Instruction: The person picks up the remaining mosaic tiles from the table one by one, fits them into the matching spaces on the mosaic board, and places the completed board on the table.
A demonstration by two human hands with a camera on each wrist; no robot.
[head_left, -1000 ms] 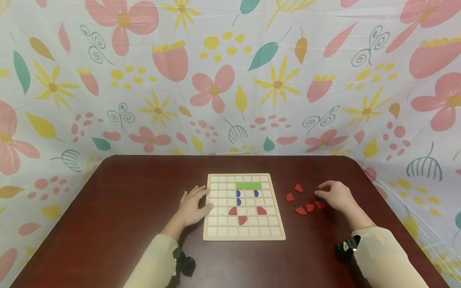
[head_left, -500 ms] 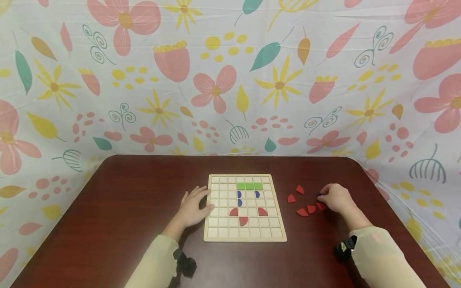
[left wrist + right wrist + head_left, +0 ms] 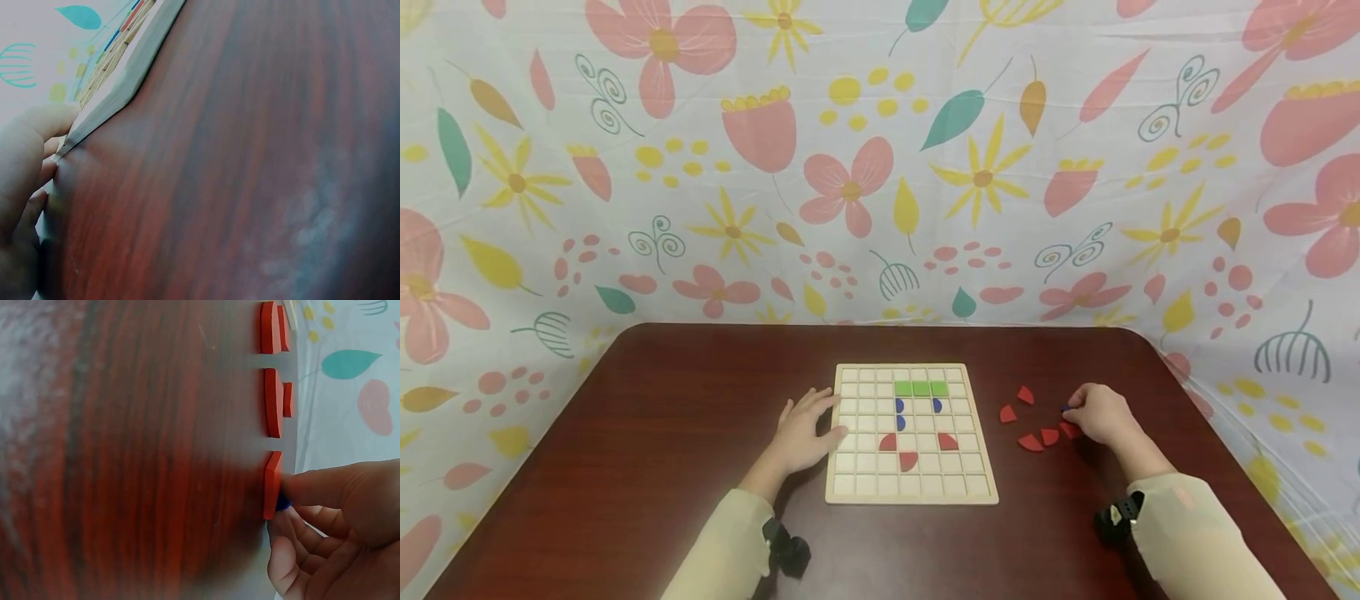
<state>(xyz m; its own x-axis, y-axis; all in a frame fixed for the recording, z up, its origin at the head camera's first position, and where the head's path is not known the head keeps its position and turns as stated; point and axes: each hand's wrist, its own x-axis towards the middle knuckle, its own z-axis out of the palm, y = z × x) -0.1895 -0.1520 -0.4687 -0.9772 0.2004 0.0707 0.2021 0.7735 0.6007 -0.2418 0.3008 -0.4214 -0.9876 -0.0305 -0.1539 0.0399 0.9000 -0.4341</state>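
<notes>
A pale wooden grid board lies flat on the table. It carries a row of green squares, blue half-circle pieces and red quarter-circle pieces. My left hand rests at the board's left edge, its fingers relaxed and the thumb over the rim. Right of the board, my right hand pinches a small blue piece between thumb and fingers; most of that piece is hidden. One loose red piece stands right in front of those fingertips in the right wrist view.
Several loose red quarter-circle pieces lie scattered between the board and my right hand. The dark reddish-brown table ends at a floral cloth at the back. Small black devices are strapped at both wrists.
My right hand has drawn its fingers closer together on the blue piece, almost in the same place. The left hand stays at the board's edge, and the view has shifted slightly.
</notes>
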